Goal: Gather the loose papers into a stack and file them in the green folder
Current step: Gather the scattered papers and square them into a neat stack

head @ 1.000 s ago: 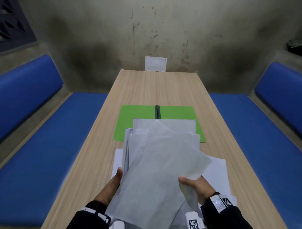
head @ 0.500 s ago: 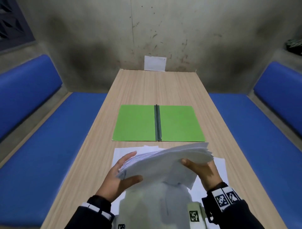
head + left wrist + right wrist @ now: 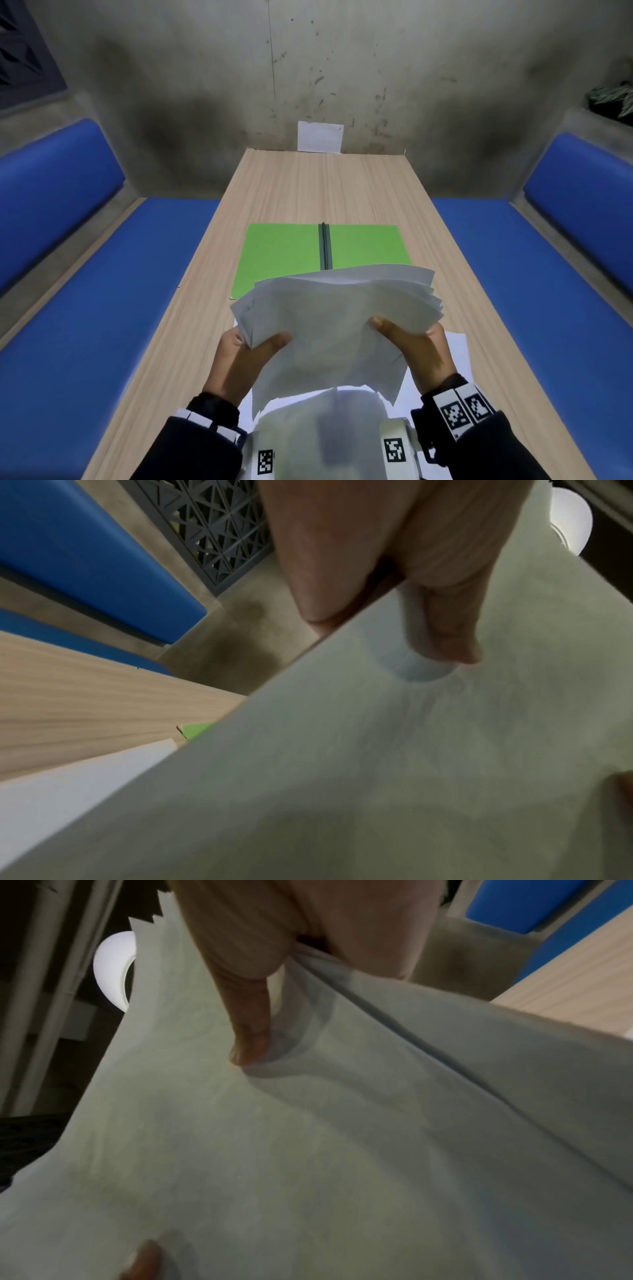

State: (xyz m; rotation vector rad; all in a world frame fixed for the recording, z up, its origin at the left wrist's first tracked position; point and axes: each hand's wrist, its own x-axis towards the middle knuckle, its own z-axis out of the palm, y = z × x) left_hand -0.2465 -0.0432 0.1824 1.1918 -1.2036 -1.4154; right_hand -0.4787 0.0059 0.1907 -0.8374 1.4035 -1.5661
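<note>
A sheaf of white papers [image 3: 337, 318] hangs in the air above the near part of the wooden table [image 3: 308, 192], its edges uneven and fanned. My left hand [image 3: 246, 349] grips its left side, thumb on top. My right hand [image 3: 411, 342] grips its right side the same way. The green folder [image 3: 281, 260] lies open and flat just beyond the sheaf, its dark spine [image 3: 324, 245] in the middle. The papers [image 3: 377, 777] fill the left wrist view, thumb [image 3: 441, 610] pressing on them; the sheets [image 3: 308, 1150] also fill the right wrist view.
More white sheets [image 3: 457, 349] lie on the table under and to the right of my hands. A small white card [image 3: 319, 136] leans on the wall at the table's far end. Blue benches [image 3: 113, 308] run along both sides.
The sheaf went from upright to nearly flat, then rose and shifted toward the folder. Both hands stayed on its sides; the left hand's thumb closed over the top sheet.
</note>
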